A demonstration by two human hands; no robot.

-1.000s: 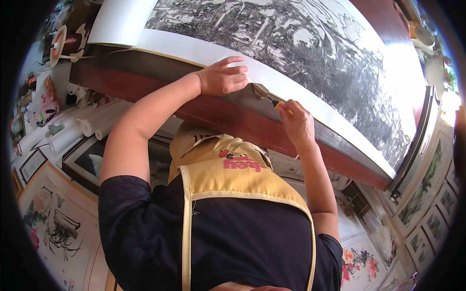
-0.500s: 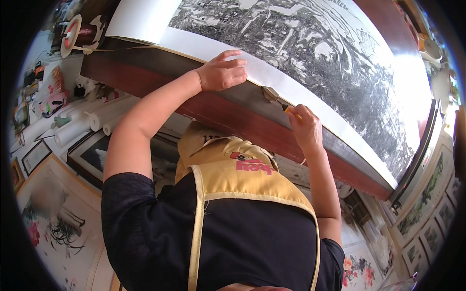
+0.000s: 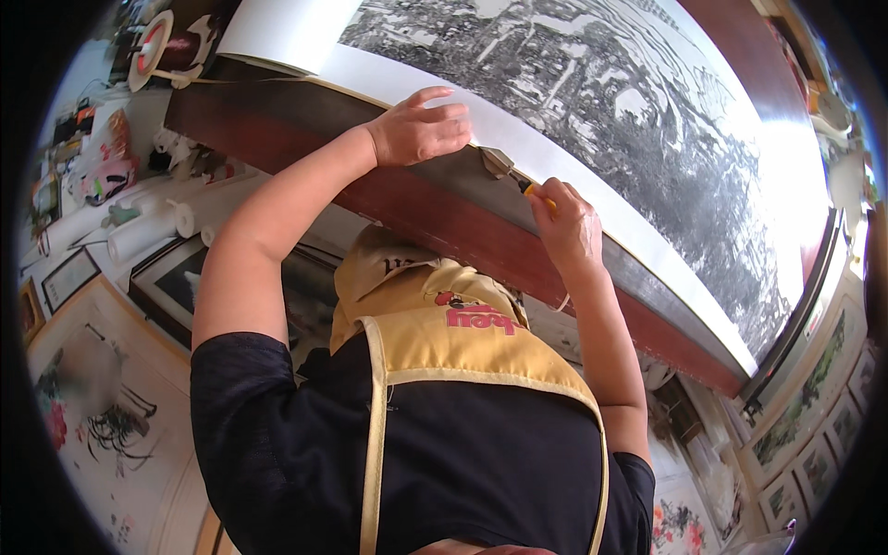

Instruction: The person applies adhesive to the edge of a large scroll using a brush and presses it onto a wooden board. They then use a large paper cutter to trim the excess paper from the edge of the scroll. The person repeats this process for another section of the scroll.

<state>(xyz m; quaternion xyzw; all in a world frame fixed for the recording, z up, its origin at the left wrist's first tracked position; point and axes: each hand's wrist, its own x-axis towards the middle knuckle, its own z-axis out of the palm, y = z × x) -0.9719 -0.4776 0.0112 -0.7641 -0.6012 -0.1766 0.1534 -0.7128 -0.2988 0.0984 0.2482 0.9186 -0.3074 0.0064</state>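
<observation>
A long ink landscape painting (image 3: 592, 102) with a white border (image 3: 518, 139) lies along the table's near edge. A narrow yellowish edging strip (image 3: 356, 95) runs along that border. My left hand (image 3: 421, 129) rests over the strip, its fingers bent and close together at the paper's edge. What lies right under its fingertips is hidden. My right hand (image 3: 566, 222) is wrapped round the yellow handle of a small trowel-shaped tool (image 3: 497, 163). The tool's flat, pointed metal head lies at the strip, just right of my left fingertips.
The painting's left end is a white roll (image 3: 282, 32). A spool (image 3: 153, 51) stands beyond it, with the strip leading from it. The dark red table edge (image 3: 444, 227) faces me. Paper rolls (image 3: 148, 231) and framed pictures (image 3: 69, 277) lie below left; more frames (image 3: 814, 462) stand right.
My right hand has moved left and slightly away from me, bringing the tool's head nearer my left hand. The left hand stays almost in place. The view has shifted a little.
</observation>
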